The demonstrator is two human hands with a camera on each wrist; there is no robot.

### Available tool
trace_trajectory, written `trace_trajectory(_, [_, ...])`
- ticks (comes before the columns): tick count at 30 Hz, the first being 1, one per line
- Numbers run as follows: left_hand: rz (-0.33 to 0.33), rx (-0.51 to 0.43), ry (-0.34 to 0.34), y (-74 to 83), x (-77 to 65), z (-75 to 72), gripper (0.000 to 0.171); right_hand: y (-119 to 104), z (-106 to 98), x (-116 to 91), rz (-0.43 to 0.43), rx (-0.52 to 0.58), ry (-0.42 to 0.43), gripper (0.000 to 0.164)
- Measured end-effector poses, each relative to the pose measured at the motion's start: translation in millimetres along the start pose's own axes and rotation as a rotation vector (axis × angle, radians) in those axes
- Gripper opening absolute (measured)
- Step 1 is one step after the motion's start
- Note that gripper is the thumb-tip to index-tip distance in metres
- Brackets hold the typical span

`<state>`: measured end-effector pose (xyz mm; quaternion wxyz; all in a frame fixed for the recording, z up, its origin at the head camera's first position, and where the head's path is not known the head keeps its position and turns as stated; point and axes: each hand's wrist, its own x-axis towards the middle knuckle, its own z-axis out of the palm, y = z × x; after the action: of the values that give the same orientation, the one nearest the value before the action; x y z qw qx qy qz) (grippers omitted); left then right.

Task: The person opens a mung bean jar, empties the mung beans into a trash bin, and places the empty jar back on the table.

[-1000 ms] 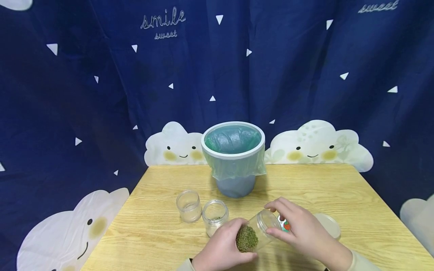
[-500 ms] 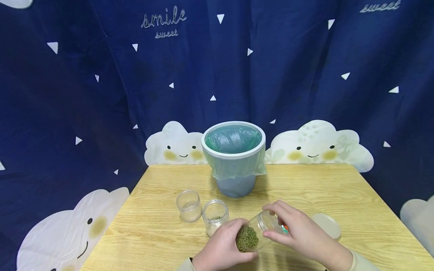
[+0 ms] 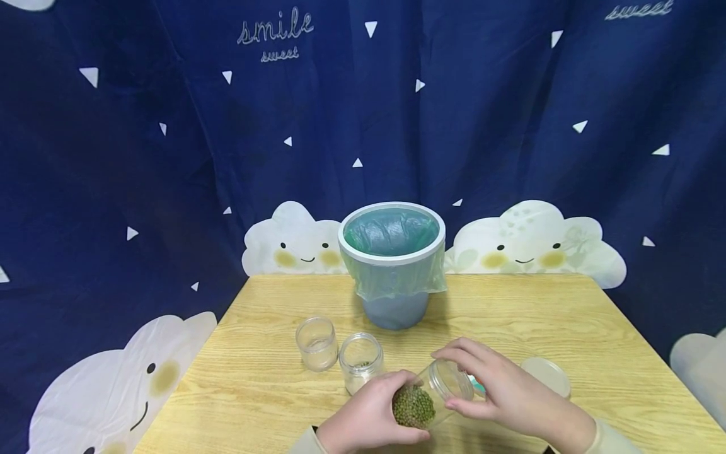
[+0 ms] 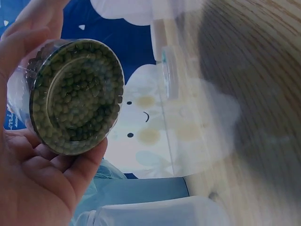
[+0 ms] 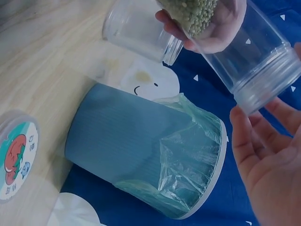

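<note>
A clear jar (image 3: pixel 445 378) with green beans, which look like mung beans, pooled at its bottom is tilted, mouth to the right, above the table. My left hand (image 3: pixel 374 407) grips it round the bean-filled base. In the left wrist view the round base of the jar (image 4: pixel 77 96) faces the camera. My right hand (image 3: pixel 499 391) holds the threaded rim between thumb and fingers; in the right wrist view its fingertips touch that rim (image 5: pixel 268 77). Beside my left hand stands a second clear jar (image 3: pixel 361 359) with a few beans inside.
A third clear jar (image 3: pixel 316 343) stands further left. Behind the jars is a blue-grey bin (image 3: pixel 395 312) with a green bag over its rim. A tomato-printed lid (image 5: pixel 19 157) lies partly under my right hand, and a pale lid (image 3: pixel 547 376) lies right of it.
My right hand has shifted slightly left and down at the jar's rim. The jar has turned a little, its mouth showing more. The printed lid's visible part has shrunk.
</note>
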<state>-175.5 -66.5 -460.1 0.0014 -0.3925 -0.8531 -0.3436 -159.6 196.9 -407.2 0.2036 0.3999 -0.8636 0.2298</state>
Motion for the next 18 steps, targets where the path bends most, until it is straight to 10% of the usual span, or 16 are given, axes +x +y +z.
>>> trace_trajectory(18, [-0.04, 0.003, -0.013, -3.4, 2.2, 3.4, 0.062, 2.5, -5.3, -2.3, -0.072, -0.061, -0.064, 0.069])
